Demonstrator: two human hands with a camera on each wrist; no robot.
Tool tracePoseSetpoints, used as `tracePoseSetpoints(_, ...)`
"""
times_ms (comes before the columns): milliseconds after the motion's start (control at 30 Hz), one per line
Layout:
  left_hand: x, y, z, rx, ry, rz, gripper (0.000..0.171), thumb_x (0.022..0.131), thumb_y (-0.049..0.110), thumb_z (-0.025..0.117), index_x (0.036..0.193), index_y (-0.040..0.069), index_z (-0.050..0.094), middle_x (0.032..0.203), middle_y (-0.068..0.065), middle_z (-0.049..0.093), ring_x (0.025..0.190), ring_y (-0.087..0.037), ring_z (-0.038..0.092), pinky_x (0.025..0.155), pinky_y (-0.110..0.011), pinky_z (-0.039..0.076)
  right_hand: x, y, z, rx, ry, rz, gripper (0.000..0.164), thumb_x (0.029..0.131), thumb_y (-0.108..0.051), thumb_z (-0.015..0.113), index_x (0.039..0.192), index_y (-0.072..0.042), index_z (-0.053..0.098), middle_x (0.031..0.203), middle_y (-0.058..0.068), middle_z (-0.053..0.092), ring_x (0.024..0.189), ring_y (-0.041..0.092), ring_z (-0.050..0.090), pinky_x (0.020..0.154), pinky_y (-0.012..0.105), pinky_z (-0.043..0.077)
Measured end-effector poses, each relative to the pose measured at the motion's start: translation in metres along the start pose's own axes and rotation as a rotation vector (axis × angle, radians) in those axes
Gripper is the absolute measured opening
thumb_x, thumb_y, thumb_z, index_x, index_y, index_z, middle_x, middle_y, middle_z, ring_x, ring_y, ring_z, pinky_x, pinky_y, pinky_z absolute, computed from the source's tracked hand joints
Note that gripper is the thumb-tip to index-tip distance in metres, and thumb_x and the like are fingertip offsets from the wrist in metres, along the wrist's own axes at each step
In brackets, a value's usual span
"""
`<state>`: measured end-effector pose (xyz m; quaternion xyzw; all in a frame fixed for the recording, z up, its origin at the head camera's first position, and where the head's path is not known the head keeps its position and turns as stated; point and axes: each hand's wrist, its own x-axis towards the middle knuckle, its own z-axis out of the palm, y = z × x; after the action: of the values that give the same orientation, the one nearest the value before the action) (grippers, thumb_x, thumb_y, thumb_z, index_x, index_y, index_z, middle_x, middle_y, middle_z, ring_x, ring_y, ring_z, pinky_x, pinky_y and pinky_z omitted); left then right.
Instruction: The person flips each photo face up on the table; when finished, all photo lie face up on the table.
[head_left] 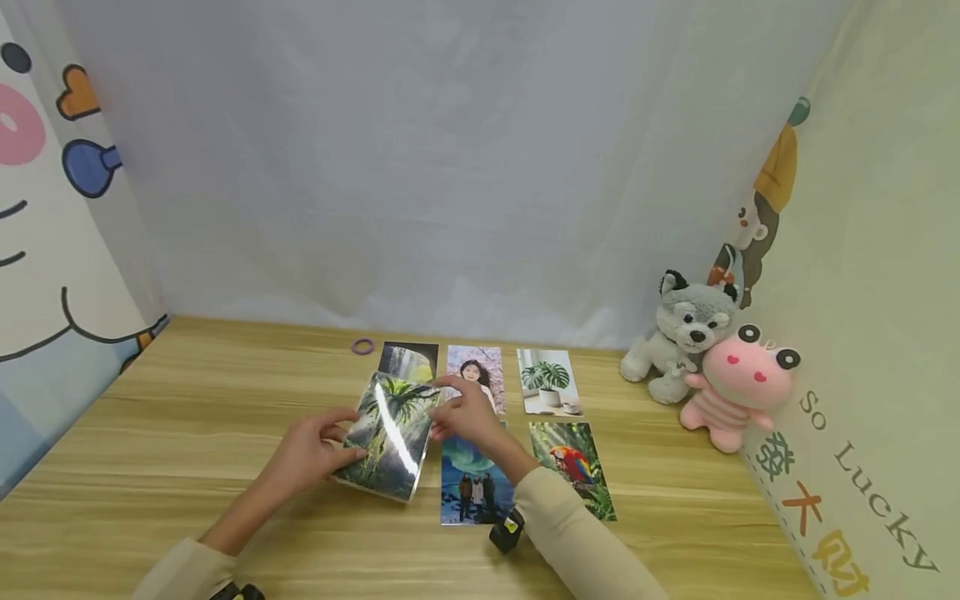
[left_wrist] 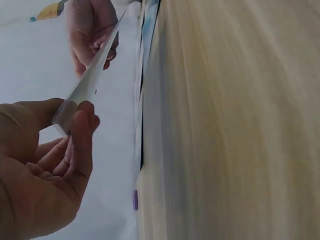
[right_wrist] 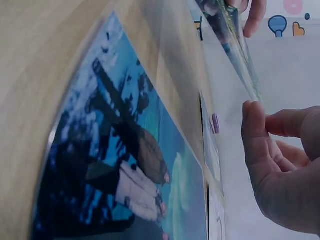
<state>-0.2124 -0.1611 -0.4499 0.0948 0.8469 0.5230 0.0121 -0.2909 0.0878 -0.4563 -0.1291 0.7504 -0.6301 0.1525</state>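
A glossy photo print (head_left: 386,454) of a leafy green plant is held tilted above the table, with a bright streak of glare across it. My left hand (head_left: 303,454) pinches its left edge between thumb and fingers. At the upper right corner, my right hand (head_left: 467,412) pinches the same print. The left wrist view shows the print (left_wrist: 82,95) nearly edge-on, raised off the tabletop. Below my right hand lies a photo of people under an aurora (head_left: 468,479), partly covered by the wrist. A waterfall photo (head_left: 408,360) is partly hidden behind the held print.
A portrait photo (head_left: 474,358), a potted-plant photo (head_left: 549,382) and a parrot photo (head_left: 573,467) lie flat on the wooden table (head_left: 187,392). A purple ring (head_left: 363,346) sits at the back. Right stand a grey husky plush (head_left: 686,325) and a pink plush (head_left: 738,383).
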Motion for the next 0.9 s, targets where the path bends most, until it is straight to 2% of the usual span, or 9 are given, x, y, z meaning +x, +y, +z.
tracePoseSetpoints(67,-0.003,-0.002,-0.001,0.011,-0.034,-0.010,0.054,0.080,0.002,0.080,0.127,-0.012,0.058,0.086,-0.017,0.073,0.061,-0.016,0.066,0.046,-0.032,0.055,0.002,0.000,0.003,-0.058,-0.014,0.014,0.054,0.089,0.005,0.066,0.140,0.003,0.050,0.079,0.028,0.071,0.051,0.012,0.065,0.062,0.045,0.061)
tracePoseSetpoints(267,-0.008,-0.008,-0.002,0.061,-0.141,-0.027,0.056,0.079,0.004,0.081,0.125,-0.016,0.055,0.068,-0.006,0.068,0.042,-0.014,0.056,0.041,-0.031,0.050,0.005,0.001,0.012,-0.214,-0.061,0.069,0.052,0.088,0.001,0.071,0.137,0.002,0.053,0.074,0.018,0.072,0.049,0.012,0.063,0.056,0.035,0.060)
tracePoseSetpoints(433,-0.009,-0.013,0.002,0.124,-0.190,-0.038,0.057,0.079,0.005,0.081,0.125,-0.017,0.055,0.058,-0.002,0.062,0.037,-0.008,0.053,0.039,-0.030,0.048,0.008,0.002,0.019,-0.333,-0.063,0.106,0.051,0.086,0.001,0.073,0.134,0.001,0.056,0.067,0.011,0.070,0.045,0.010,0.061,0.054,0.031,0.058)
tracePoseSetpoints(567,-0.009,-0.012,0.006,0.182,-0.198,-0.069,0.055,0.078,0.006,0.082,0.123,-0.015,0.057,0.053,-0.001,0.058,0.035,-0.006,0.048,0.039,-0.029,0.045,0.008,0.000,0.023,-0.425,-0.062,0.136,0.052,0.086,-0.001,0.074,0.135,0.001,0.056,0.060,0.010,0.068,0.042,0.011,0.059,0.056,0.028,0.057)
tracePoseSetpoints(767,-0.010,-0.008,0.011,0.271,-0.193,-0.121,0.051,0.077,0.007,0.083,0.120,-0.009,0.061,0.046,-0.001,0.053,0.032,-0.007,0.045,0.040,-0.028,0.043,0.007,-0.004,0.028,-0.530,-0.075,0.160,0.054,0.086,-0.005,0.076,0.137,0.000,0.056,0.058,0.008,0.067,0.045,0.016,0.062,0.057,0.030,0.058)
tracePoseSetpoints(833,-0.009,-0.007,0.013,0.326,-0.184,-0.131,0.051,0.076,0.009,0.085,0.119,-0.007,0.062,0.047,-0.002,0.054,0.033,-0.009,0.048,0.043,-0.029,0.045,0.006,-0.006,0.029,-0.562,-0.074,0.164,0.054,0.086,-0.007,0.077,0.136,0.000,0.057,0.058,0.008,0.067,0.046,0.018,0.064,0.061,0.030,0.058)
tracePoseSetpoints(900,-0.008,-0.006,0.014,0.417,-0.171,-0.118,0.052,0.074,0.013,0.087,0.117,-0.004,0.064,0.056,-0.004,0.060,0.044,-0.013,0.056,0.051,-0.033,0.050,0.006,-0.007,0.030,-0.599,-0.073,0.160,0.055,0.086,-0.008,0.077,0.136,0.000,0.057,0.058,0.007,0.067,0.046,0.018,0.064,0.064,0.029,0.059)
